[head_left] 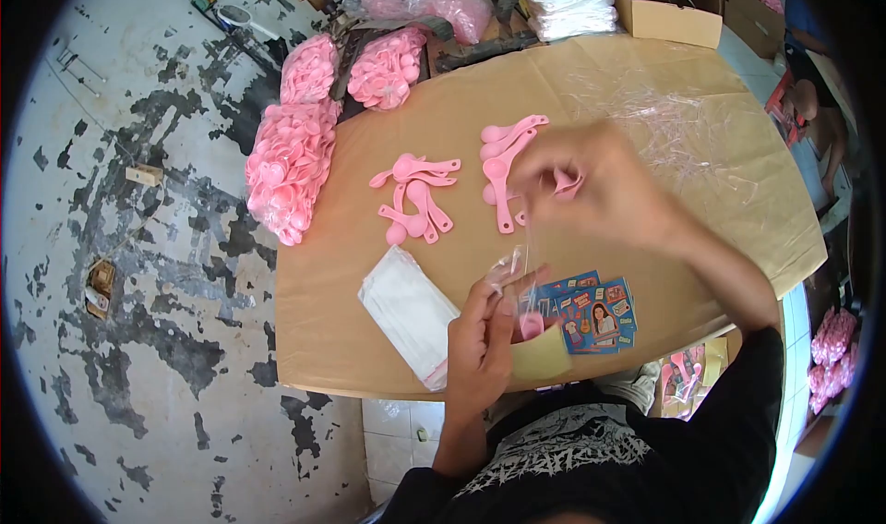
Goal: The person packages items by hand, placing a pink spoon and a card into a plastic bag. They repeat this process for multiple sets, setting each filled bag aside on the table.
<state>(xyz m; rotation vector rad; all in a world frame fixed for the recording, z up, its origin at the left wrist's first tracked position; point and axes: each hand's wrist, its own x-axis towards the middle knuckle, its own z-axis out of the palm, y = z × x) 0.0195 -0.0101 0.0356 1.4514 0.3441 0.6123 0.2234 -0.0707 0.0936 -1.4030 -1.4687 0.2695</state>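
Observation:
My left hand [480, 349] is closed on a clear plastic bag [508, 270], gripping it near the table's front edge. A pink measuring spoon [531, 325] and a pale yellow card [542, 353] show at the bag. My right hand [595, 192], smeared by motion, is raised above the table with its fingers drawn together. From its fingertips a thin clear strip [528, 233] runs down toward the bag. Pink measuring spoons [498, 168] lie partly hidden behind the right hand. Blue printed cards [600, 316] lie beside the bag.
A stack of clear bags [406, 312] lies left of my hands, below another group of pink spoons [415, 196]. Loose clear strips [674, 136] litter the right side. Bulk bags of pink spoons [291, 168], packed plastic sleeves [568, 7] and a cardboard box [669, 12] edge the table.

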